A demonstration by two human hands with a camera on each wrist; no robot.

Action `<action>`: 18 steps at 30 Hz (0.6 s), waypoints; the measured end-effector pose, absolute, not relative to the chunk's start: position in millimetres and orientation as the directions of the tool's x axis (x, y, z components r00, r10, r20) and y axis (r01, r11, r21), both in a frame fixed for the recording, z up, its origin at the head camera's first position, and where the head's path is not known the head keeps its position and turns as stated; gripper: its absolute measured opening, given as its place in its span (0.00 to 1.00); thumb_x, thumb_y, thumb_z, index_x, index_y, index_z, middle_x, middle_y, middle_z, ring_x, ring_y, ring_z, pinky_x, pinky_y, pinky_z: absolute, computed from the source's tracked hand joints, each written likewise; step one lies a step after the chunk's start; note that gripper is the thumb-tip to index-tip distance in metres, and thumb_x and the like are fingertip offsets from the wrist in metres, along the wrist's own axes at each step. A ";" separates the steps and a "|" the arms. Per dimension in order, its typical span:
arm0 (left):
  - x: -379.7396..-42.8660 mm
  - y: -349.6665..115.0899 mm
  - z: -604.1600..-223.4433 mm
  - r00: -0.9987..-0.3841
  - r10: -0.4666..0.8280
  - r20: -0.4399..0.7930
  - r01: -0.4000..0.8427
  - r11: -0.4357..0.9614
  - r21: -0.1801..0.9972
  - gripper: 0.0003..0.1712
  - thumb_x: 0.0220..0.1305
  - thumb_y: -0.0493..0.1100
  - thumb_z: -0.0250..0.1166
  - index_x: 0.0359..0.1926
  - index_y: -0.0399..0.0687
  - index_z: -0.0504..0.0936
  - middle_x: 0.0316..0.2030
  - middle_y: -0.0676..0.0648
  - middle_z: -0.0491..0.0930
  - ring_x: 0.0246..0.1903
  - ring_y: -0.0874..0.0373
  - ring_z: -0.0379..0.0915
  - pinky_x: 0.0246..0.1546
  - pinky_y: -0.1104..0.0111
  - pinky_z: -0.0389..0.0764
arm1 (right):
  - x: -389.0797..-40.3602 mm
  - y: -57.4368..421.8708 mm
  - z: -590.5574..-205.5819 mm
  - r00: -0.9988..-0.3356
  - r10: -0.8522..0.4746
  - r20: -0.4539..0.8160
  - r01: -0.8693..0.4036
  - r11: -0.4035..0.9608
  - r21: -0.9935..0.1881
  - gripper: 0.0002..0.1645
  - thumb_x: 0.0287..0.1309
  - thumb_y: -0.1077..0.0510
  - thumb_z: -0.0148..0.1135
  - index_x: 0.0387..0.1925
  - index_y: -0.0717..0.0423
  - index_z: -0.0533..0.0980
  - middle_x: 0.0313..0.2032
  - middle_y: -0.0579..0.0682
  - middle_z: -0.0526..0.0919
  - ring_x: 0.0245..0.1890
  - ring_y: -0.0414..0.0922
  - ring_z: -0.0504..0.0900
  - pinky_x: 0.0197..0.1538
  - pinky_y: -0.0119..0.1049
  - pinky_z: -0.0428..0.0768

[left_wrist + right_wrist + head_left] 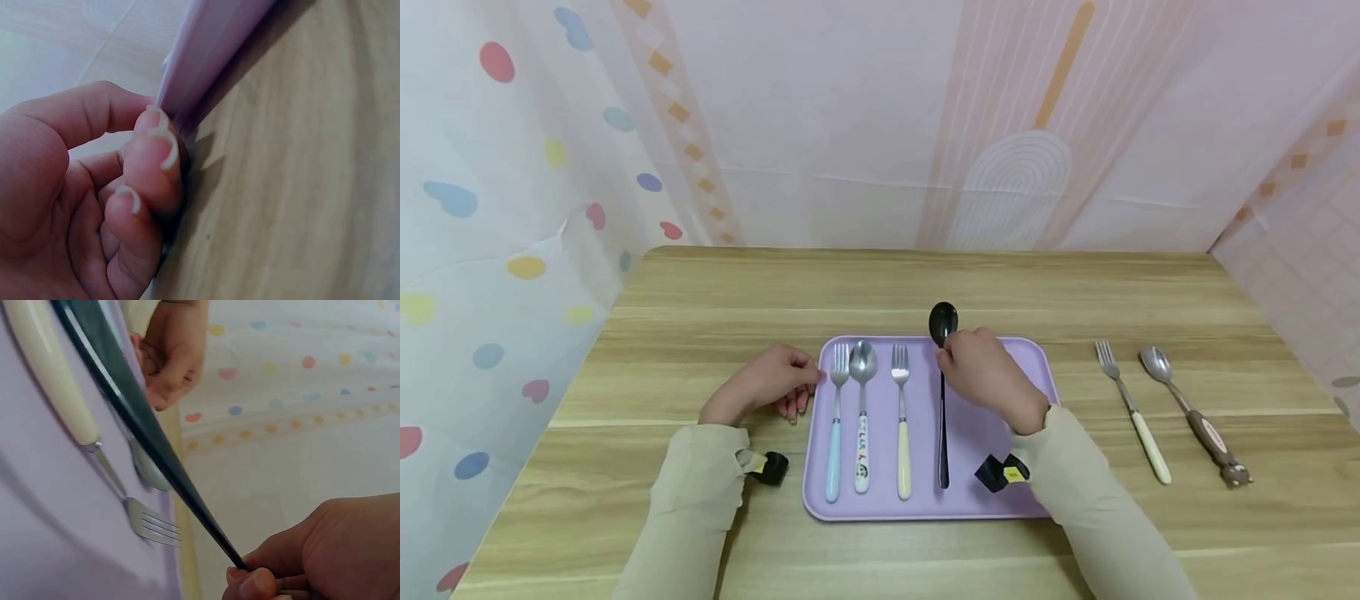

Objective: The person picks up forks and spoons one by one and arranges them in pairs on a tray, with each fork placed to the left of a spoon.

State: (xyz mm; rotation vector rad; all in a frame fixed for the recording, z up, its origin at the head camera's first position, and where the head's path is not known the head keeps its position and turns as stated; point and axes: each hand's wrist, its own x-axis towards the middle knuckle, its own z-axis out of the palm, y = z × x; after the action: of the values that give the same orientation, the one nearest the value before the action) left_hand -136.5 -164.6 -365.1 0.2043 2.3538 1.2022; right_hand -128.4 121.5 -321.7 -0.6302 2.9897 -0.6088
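A lilac tray lies on the table with a light-blue-handled fork, a spoon with a patterned white handle and a cream-handled fork side by side on it. My right hand pinches a long black spoon by its neck, just below the bowl. The spoon's bowl reaches past the tray's far rim, and in the right wrist view its handle slants above the tray. At the tray's left rim, my left hand holds the edge between thumb and fingertips, with the other fingers curled beside it.
Right of the tray, another cream-handled fork and a spoon with a brown animal-shaped handle lie on the wooden table. A patterned curtain hangs behind the table and along its sides.
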 end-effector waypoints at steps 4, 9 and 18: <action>-137.3 -163.0 -363.9 -0.869 0.341 -0.359 -0.097 0.593 0.799 0.15 0.64 0.42 0.54 0.23 0.38 0.75 0.12 0.46 0.74 0.10 0.56 0.70 0.11 0.71 0.72 | -128.5 117.2 -328.6 -0.921 -0.390 -0.001 -0.357 0.842 -0.404 0.25 0.60 0.60 0.51 0.08 0.51 0.60 0.10 0.44 0.61 0.13 0.41 0.64 0.17 0.29 0.61; -137.8 -162.1 -362.1 -0.868 0.345 -0.358 -0.096 0.590 0.801 0.15 0.64 0.41 0.54 0.23 0.38 0.75 0.12 0.46 0.74 0.10 0.56 0.70 0.10 0.71 0.72 | -127.2 111.9 -335.2 -0.921 -0.387 -0.041 -0.337 0.846 -0.412 0.23 0.59 0.61 0.52 0.09 0.52 0.62 0.11 0.45 0.62 0.12 0.40 0.65 0.15 0.28 0.61; -137.4 -162.9 -364.1 -0.868 0.333 -0.368 -0.106 0.600 0.793 0.15 0.64 0.41 0.54 0.23 0.38 0.75 0.13 0.46 0.74 0.10 0.55 0.71 0.10 0.71 0.72 | -123.3 104.3 -344.9 -0.922 -0.377 -0.087 -0.313 0.860 -0.403 0.22 0.60 0.60 0.51 0.10 0.54 0.66 0.12 0.46 0.65 0.13 0.40 0.67 0.14 0.29 0.64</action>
State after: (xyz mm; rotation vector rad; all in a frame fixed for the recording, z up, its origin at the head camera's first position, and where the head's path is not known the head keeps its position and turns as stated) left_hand -137.4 -162.9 -364.1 0.1797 2.3420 1.2053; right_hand -123.3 104.3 -344.9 -0.5363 2.8717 -0.5804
